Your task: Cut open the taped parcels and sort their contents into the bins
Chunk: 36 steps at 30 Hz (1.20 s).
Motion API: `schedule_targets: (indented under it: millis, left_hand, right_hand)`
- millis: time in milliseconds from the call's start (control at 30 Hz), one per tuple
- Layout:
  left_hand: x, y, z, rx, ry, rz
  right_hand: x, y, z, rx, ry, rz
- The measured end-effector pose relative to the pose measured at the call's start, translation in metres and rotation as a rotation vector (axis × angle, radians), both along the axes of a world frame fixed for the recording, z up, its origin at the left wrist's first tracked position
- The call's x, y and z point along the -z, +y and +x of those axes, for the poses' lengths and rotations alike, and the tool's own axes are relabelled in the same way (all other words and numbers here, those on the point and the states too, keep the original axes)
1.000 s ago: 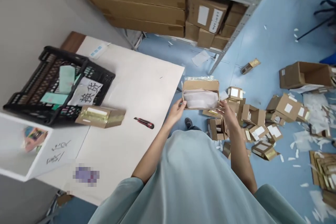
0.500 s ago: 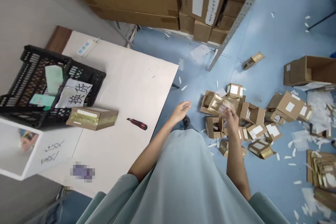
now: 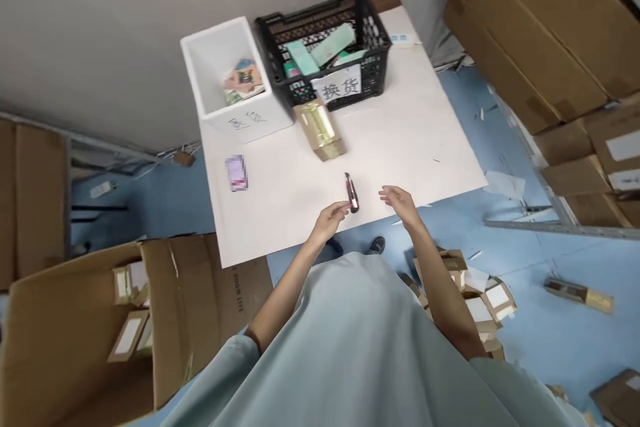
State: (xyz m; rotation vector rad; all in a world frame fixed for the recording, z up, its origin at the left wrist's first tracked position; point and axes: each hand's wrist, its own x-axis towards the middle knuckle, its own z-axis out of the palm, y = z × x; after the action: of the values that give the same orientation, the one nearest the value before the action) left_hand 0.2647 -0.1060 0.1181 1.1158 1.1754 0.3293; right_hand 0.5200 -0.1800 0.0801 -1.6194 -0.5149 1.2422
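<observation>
A utility knife [image 3: 353, 195] with a red and black handle lies on the white table [image 3: 400, 147]. My left hand [image 3: 331, 219] is at the table's near edge, fingers loosely stretched, with the fingertips beside the knife's handle; I cannot tell whether they touch it. To the right of the knife, my right hand [image 3: 400, 203] hovers with its fingers apart and holds nothing. Farther back, a closed cardboard box [image 3: 320, 130] with shiny yellowish tape leans against the black crate's front.
A black plastic crate [image 3: 379, 73] holds green packets. Left of it stands a white foam bin [image 3: 240, 123] with colourful packs. A blurred purple item [image 3: 237, 173] lies at the table's left. Large cartons [image 3: 185, 307] flank the lower left; opened boxes [image 3: 495, 297] litter the floor at right.
My view has swung left, from the floor boxes to the table. My right hand has left the box pile and is now over the table's edge. My left hand has come near the knife.
</observation>
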Motion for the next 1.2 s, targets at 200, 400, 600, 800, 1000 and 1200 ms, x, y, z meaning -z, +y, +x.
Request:
schedule_targets:
  millis: [200,400,600,800,1000,1200]
  left_hand:
    - [0.004,0.033,-0.126,-0.168,0.014,-0.044]
    - [0.01,0.065,-0.216,-0.204,0.045,-0.058]
    - [0.015,0.103,-0.25,-0.148,0.034,-0.013]
    - [0.011,0.18,-0.192,-0.044,0.03,0.241]
    - [-0.01,0.283,-0.079,0.167,0.093,0.73]
    - [0.001,0.317,-0.02,0.395,0.258,0.801]
  right_hand:
    - [0.003,0.167,-0.093,-0.058,0.002,-0.083]
    - [0.032,0.265,-0.137,0.185,-0.043,-0.344]
    - [0.051,0.267,-0.154,0.398,-0.02,-0.37]
    - [0.056,0.233,-0.161,0.503,-0.072,-0.3]
    - [0.056,0.204,-0.159,0.494,0.058,-0.265]
    - [0.058,0.19,-0.154,0.436,0.079,-0.177]
